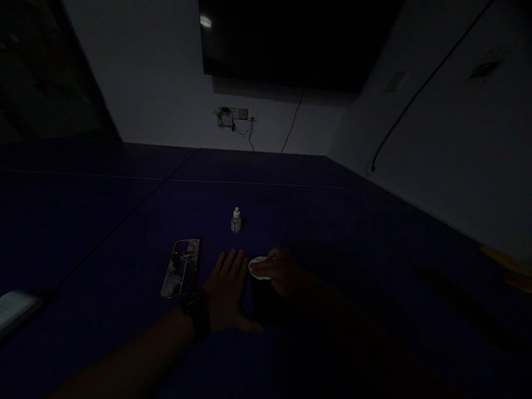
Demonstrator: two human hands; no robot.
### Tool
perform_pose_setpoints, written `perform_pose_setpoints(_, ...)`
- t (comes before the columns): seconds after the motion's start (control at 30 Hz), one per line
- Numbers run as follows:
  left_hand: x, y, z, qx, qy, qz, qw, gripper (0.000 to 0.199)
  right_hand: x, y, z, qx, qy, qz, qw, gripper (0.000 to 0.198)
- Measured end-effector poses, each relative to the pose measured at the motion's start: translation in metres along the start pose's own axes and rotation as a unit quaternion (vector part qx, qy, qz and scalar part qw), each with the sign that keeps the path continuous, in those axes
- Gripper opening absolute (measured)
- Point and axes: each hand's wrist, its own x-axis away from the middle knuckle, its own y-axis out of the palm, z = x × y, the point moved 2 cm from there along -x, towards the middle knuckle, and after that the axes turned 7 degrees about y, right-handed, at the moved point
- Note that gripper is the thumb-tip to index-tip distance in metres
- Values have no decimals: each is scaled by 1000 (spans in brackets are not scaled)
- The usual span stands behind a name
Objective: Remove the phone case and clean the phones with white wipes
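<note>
Head | right hand on white pad | bottle label: unreadable

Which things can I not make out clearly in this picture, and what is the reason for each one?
Head view: any print on the dropper bottle; too small and dim.
Head view: part of the white round pad; covered by fingers of the right hand.
Head view: the outline of the dark flat thing below it; lost in shadow.
Head view: the rest of the white object; cut off by the left edge.
</note>
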Motion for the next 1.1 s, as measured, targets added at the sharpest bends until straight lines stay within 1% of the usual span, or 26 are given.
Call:
perform_pose_setpoints(0.1,1,0,0,-1,2,8,1000,144,3,-4,8,7,18,18,1000,52)
perform_pose_setpoints(0.2,0,1,-1,-1,1,5,1000,144,-1,-3,7,18,39,33,999,58)
perform_pose_setpoints(0.3,-1,-1,0,-4,-3,-5,1000,145,-4,1,-1,14,9,28,999,61)
perform_pose_setpoints(0.37,-2,-2,0,-4,-2,-8,1000,146,-2,1,-3,4,-23,21,1000,57)
perform_pose_setpoints(0.43,-2,-2,1,-2,-2,-9,1000,146,1,-1,0,4,-29,17,999,51)
perform_pose_setpoints(0.5,-1,-2,1,1,-2,-5,1000,146,3,-4,5,13,-1,24,1000,49)
perform_pose_setpoints(0.6,0,-2,0,3,-1,0,1000,147,0,-5,6,24,37,37,998,57)
perform_pose_setpoints(0.63,0,-2,0,3,-1,-2,1000,147,-1,-4,4,23,34,40,998,59)
perform_pose_setpoints(0.7,-1,-2,0,0,-2,-6,1000,147,-3,0,-1,14,2,39,999,58)
perform_pose_setpoints(0.77,-1,-2,1,-4,0,-3,1000,146,-2,3,-3,4,-39,33,999,52)
perform_pose_setpoints(0.8,-1,-1,1,-5,1,0,1000,146,-1,3,-1,0,-48,34,998,49)
perform_pose_setpoints(0.87,-1,0,1,-5,1,5,1000,146,2,1,3,3,-31,47,998,45)
perform_pose_setpoints(0.97,0,1,0,-5,4,6,1000,145,1,-3,7,20,29,72,997,48)
perform_pose_setpoints(1.03,0,1,-1,-7,7,7,1000,145,-3,-3,3,23,31,70,997,53)
perform_pose_setpoints(1.1,0,1,-1,-10,8,10,1000,146,-5,-2,-2,12,4,58,998,58)
